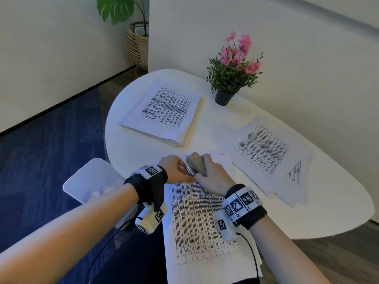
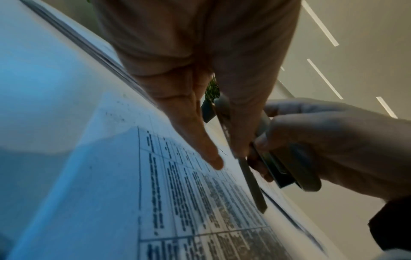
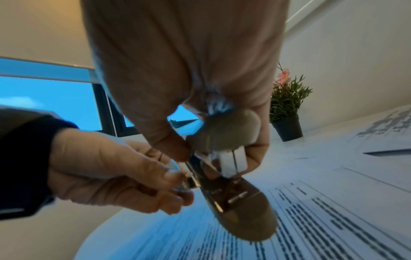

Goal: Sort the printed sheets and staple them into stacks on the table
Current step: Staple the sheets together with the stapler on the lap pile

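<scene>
A grey stapler (image 1: pixel 195 162) hangs swung open above the near end of the white table (image 1: pixel 205 128). My right hand (image 1: pixel 205 167) grips its grey top (image 3: pixel 227 133), and the base (image 3: pixel 244 219) points down at the paper. My left hand (image 1: pixel 180 171) pinches the stapler's metal staple rail (image 3: pixel 191 174) between thumb and fingers. Under both hands lies a set of printed table sheets (image 1: pixel 201 222) that overhangs the table's near edge. A thick, neat stack of printed sheets (image 1: pixel 164 113) sits far left, and a fanned pile (image 1: pixel 264 152) lies to the right.
A potted plant with pink flowers (image 1: pixel 231 78) stands at the back of the table by the wall. A white seat (image 1: pixel 90 181) is left of the table, by my left forearm. A wicker planter (image 1: pixel 137 44) stands on the floor behind.
</scene>
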`<state>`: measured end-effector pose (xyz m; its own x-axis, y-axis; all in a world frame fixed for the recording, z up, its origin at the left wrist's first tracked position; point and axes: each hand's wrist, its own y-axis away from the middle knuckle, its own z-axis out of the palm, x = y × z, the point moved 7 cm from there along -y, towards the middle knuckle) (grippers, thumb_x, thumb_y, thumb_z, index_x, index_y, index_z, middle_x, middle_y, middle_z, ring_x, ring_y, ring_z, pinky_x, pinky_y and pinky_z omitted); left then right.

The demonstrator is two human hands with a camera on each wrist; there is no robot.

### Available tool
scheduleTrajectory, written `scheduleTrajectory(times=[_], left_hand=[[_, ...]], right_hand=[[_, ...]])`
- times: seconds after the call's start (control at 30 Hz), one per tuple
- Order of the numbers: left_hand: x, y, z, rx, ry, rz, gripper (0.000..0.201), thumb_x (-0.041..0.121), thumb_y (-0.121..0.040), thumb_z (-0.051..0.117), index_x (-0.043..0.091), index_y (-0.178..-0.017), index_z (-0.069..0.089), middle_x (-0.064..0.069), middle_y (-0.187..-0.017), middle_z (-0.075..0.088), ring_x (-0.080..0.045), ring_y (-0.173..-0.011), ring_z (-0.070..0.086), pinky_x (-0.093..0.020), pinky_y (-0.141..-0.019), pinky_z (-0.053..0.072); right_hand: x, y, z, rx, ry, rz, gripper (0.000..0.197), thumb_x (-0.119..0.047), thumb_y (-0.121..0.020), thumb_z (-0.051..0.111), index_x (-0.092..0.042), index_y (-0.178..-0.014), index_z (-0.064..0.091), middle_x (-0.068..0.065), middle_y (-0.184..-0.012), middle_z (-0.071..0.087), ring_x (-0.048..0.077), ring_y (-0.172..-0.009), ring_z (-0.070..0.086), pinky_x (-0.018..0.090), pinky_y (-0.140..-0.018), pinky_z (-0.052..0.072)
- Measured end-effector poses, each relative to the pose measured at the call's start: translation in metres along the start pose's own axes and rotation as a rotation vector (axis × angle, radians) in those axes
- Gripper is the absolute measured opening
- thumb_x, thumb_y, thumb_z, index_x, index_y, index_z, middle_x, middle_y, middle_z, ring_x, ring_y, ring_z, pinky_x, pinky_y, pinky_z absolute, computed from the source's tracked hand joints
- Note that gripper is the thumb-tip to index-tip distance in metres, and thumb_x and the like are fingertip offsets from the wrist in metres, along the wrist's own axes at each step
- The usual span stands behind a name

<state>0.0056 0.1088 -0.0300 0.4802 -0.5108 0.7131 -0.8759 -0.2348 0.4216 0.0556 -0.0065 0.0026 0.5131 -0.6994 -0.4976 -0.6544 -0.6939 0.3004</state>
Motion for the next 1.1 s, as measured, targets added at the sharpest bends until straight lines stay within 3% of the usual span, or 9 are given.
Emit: scheduleTrajectory(times=[0.07,0.2,0.33,0.5,0.6,0.7,0.8,0.97,1.1], left_hand=[[0.000,0.000,0.006,-0.040,0.124,0.014,0.018,0.027,-0.075,0.079,0.011,-0.079,0.073,-0.006,-0.080,0.074,-0.020,-0.079,0.072,-0.037,-0.080,0.058],[-0.014,0.001,0.007,-0.036,0.361,-0.082,0.012,0.014,-0.076,0.078,0.005,-0.081,0.073,-0.009,-0.076,0.074,-0.018,-0.076,0.073,-0.032,-0.078,0.059],[-0.039,0.006,-0.016,0.066,0.388,-0.113,0.007,0.010,-0.079,0.074,0.003,-0.079,0.074,-0.010,-0.073,0.074,-0.018,-0.073,0.073,-0.026,-0.073,0.059],[-0.113,0.028,-0.100,0.521,0.377,-0.136,0.007,0.013,-0.082,0.071,0.011,-0.076,0.073,0.000,-0.065,0.073,-0.018,-0.072,0.071,-0.031,-0.079,0.056],[-0.166,0.050,-0.127,0.751,0.425,-0.213,0.010,0.008,-0.089,0.062,0.005,-0.093,0.071,-0.002,-0.070,0.071,-0.007,-0.059,0.069,-0.024,-0.069,0.059],[-0.201,0.060,-0.115,0.683,0.278,-0.411,0.032,0.009,-0.091,0.052,0.006,-0.122,0.062,-0.016,-0.105,0.068,-0.026,-0.092,0.068,-0.033,-0.088,0.055],[-0.199,0.062,-0.098,0.541,-0.003,-0.488,0.054,0.015,-0.091,0.052,0.012,-0.143,0.039,-0.018,-0.138,0.049,-0.039,-0.124,0.047,-0.041,-0.104,0.036],[-0.148,0.077,-0.097,0.752,0.049,-0.297,0.035,0.016,-0.089,0.057,0.007,-0.122,0.055,-0.016,-0.122,0.056,-0.033,-0.110,0.054,-0.041,-0.095,0.042],[-0.109,0.071,-0.063,0.526,0.056,-0.119,0.011,0.024,-0.090,0.060,0.014,-0.087,0.062,0.003,-0.089,0.065,-0.022,-0.084,0.063,-0.032,-0.077,0.048]], right_hand=[[-0.005,0.002,0.000,-0.015,0.014,-0.050,0.046,-0.018,-0.089,0.055,-0.011,-0.130,0.034,0.013,-0.112,0.054,0.024,-0.079,0.054,0.026,-0.059,0.042],[-0.008,0.005,0.004,-0.018,0.095,-0.131,0.047,-0.016,-0.088,0.057,-0.013,-0.131,0.038,0.013,-0.115,0.054,0.025,-0.090,0.052,0.030,-0.071,0.042],[0.005,0.010,0.009,-0.043,0.120,-0.105,0.050,-0.016,-0.086,0.060,-0.016,-0.132,0.040,0.011,-0.118,0.053,0.023,-0.100,0.053,0.028,-0.079,0.043],[0.057,0.024,-0.026,0.062,0.065,0.102,0.050,-0.016,-0.086,0.063,-0.014,-0.132,0.044,0.008,-0.111,0.040,0.021,-0.093,0.050,0.027,-0.084,0.044],[0.104,0.026,-0.051,0.159,0.089,0.280,0.033,-0.012,-0.086,0.060,-0.009,-0.118,0.052,0.012,-0.110,0.045,0.019,-0.078,0.048,0.020,-0.066,0.041],[0.139,0.026,-0.066,0.218,0.139,0.397,0.009,-0.013,-0.088,0.056,-0.008,-0.093,0.053,0.016,-0.099,0.055,0.024,-0.076,0.050,0.018,-0.049,0.029],[0.159,0.027,-0.073,0.247,0.159,0.473,0.005,-0.007,-0.086,0.054,-0.003,-0.085,0.051,0.015,-0.087,0.054,0.025,-0.075,0.049,0.020,-0.047,0.028],[0.171,0.030,-0.074,0.283,0.182,0.519,0.011,-0.013,-0.087,0.059,-0.005,-0.084,0.052,0.014,-0.087,0.056,0.026,-0.075,0.049,0.023,-0.052,0.031],[0.152,0.048,-0.084,0.486,0.248,0.473,0.031,-0.023,-0.088,0.061,-0.007,-0.114,0.057,0.018,-0.118,0.049,0.034,-0.106,0.047,0.041,-0.085,0.045]])
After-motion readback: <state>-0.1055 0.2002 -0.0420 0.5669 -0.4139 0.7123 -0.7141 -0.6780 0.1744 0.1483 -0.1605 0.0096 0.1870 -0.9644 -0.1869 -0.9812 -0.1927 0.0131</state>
